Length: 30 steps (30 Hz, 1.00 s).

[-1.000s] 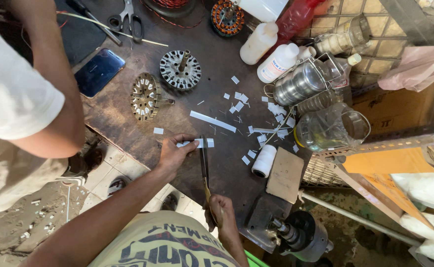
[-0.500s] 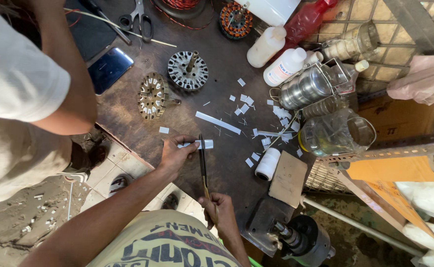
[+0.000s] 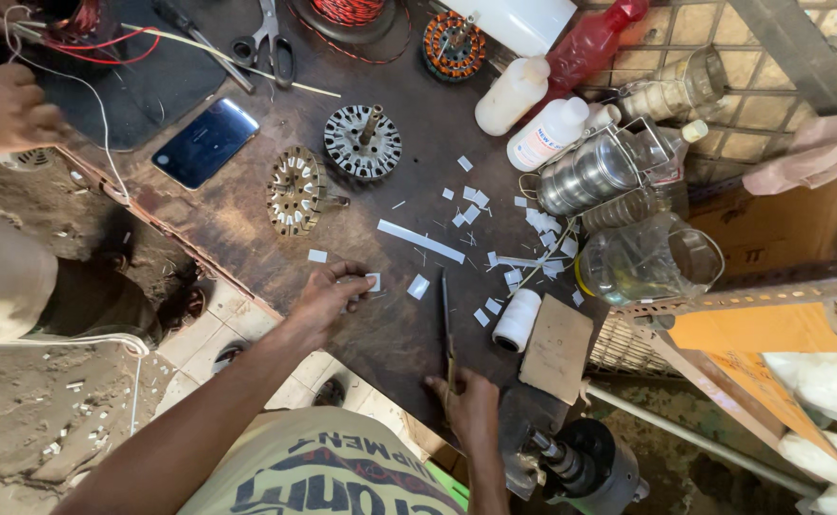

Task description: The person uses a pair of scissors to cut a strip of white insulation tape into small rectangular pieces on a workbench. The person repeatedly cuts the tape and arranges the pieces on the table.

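My left hand [image 3: 328, 298] rests on the dark worn table [image 3: 247, 219], its fingertips pinching a small white paper piece [image 3: 373, 281]. My right hand [image 3: 466, 408] is at the table's near edge, closed on the handle of a long thin dark blade tool [image 3: 445, 319] that lies flat and points away from me. The tool sits a little to the right of my left hand, apart from it. Another white paper piece [image 3: 418, 286] lies between them. A long white strip [image 3: 420, 241] and several cut paper scraps [image 3: 471, 205] are scattered beyond.
Two slotted metal motor cores [image 3: 295, 189] [image 3: 363, 143], a phone [image 3: 206, 143], scissors [image 3: 268, 38], a white roll [image 3: 517, 319], cardboard [image 3: 557, 348], plastic bottles [image 3: 552, 133], steel tins [image 3: 590, 172] and a clear jar [image 3: 647, 262] crowd the table. Another person's hand [image 3: 4, 107] holds wires at far left.
The tool's tip was right by my left hand's fingers; now the tool and my right hand lie further right, apart from my left hand. The view has tilted slightly.
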Tool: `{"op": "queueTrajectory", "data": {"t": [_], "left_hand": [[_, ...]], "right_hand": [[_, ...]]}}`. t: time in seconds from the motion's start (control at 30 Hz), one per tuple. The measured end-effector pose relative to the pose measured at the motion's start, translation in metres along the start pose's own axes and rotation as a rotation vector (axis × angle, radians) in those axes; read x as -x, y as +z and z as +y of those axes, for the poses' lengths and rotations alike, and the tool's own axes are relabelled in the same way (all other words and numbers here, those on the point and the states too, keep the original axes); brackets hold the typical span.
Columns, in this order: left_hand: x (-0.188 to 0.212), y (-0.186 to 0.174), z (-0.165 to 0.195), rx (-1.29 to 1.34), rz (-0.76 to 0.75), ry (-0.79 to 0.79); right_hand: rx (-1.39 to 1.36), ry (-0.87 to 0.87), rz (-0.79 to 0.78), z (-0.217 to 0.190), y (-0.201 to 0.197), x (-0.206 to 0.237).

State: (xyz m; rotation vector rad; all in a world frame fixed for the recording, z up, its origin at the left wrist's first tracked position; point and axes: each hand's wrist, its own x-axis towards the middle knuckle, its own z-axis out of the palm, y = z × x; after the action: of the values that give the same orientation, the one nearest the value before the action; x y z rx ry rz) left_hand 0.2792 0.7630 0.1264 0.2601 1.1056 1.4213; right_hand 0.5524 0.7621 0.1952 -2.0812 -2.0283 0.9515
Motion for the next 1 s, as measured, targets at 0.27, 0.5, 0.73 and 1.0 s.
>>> {"op": "queueTrajectory", "data": {"t": [0.27, 0.5, 0.73, 1.0], "left_hand": [[0.016, -0.006, 0.011, 0.154, -0.076, -0.12], [0.018, -0.014, 0.01, 0.058, -0.015, -0.084], [0.033, -0.012, 0.013, -0.065, -0.03, -0.126], [0.034, 0.011, -0.002, -0.243, -0.221, -0.166]], "right_hand": [[0.222, -0.576, 0.239, -0.065, -0.008, -0.007], [0.316, -0.877, 0.149, -0.082, 0.031, 0.012], [0.016, -1.182, 0.227, -0.023, 0.063, 0.029], [-0.965, -0.383, -0.047, -0.023, 0.048, -0.035]]}}
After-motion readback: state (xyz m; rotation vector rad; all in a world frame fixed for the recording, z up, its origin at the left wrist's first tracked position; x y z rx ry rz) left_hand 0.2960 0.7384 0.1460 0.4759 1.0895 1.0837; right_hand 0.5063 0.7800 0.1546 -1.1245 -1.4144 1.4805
